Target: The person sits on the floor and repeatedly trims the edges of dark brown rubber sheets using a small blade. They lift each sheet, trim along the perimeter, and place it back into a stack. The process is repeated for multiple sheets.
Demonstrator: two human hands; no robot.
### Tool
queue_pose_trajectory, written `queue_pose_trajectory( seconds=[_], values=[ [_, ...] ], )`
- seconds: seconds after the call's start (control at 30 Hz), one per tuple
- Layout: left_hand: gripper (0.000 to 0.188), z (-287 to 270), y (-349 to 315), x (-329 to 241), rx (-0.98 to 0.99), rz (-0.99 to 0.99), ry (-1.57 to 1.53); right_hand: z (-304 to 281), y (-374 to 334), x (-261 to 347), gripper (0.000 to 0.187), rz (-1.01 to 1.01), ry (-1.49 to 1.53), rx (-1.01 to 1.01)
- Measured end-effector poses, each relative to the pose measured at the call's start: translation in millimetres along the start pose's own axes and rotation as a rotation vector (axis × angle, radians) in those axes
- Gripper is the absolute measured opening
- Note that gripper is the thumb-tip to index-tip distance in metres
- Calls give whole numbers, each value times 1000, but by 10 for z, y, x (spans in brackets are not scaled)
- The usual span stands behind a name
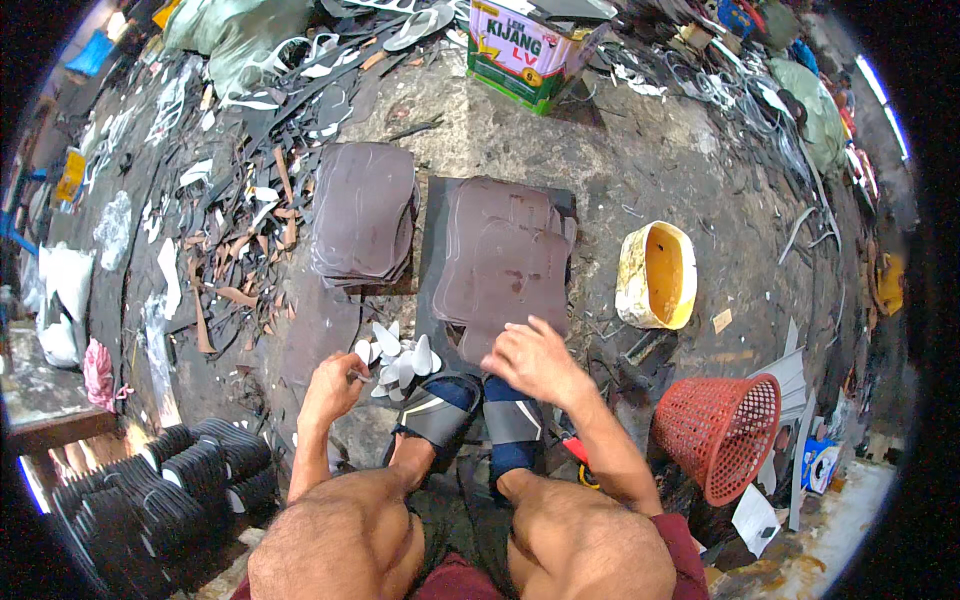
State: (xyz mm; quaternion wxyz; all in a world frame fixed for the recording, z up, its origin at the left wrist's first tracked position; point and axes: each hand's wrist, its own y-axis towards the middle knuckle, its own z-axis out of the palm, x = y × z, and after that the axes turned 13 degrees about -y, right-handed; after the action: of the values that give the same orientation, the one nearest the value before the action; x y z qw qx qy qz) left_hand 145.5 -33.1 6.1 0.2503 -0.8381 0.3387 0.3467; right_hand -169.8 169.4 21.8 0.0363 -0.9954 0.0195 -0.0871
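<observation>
My left hand (334, 388) is closed, thumb and fingers pinched together beside a small heap of white, petal-shaped pieces (405, 362). Whatever it may hold is too small to make out. My right hand (538, 360) rests at the near edge of a stack of brown sole-shaped sheets (505, 255), its fingers bent but apart. That stack lies on a dark board (436, 200) in front of my sandalled feet. Another pile of brown sheets (364, 210) sits to the left of the board.
A yellow-stained tub (632, 275) stands right of the board, with a red perforated basket (690, 425) tipped over nearer me. A square tin (515, 60) is at the far side. Scraps (240, 240) litter the left floor; stacked black soles (160, 490) lie near left.
</observation>
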Motion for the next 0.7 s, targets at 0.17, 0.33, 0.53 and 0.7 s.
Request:
queue_pose_trajectory(
  seconds=[0.17, 0.33, 0.53, 0.7],
  values=[
    [26, -36, 138, -503, -195, -37, -361, -22, 86, 405, 37, 201, -60, -283],
    [21, 474, 886, -910, 81, -6, -723, 59, 92, 77, 23, 534, 339, -399],
    [28, 1184, 1284, -815, 108, 156, -499, -1151, 186, -279, 45, 306, -38, -692],
    [24, 1250, 1339, -848, -85, 564, 19, -241, 310, -382, 42, 244, -104, -471]
  ],
)
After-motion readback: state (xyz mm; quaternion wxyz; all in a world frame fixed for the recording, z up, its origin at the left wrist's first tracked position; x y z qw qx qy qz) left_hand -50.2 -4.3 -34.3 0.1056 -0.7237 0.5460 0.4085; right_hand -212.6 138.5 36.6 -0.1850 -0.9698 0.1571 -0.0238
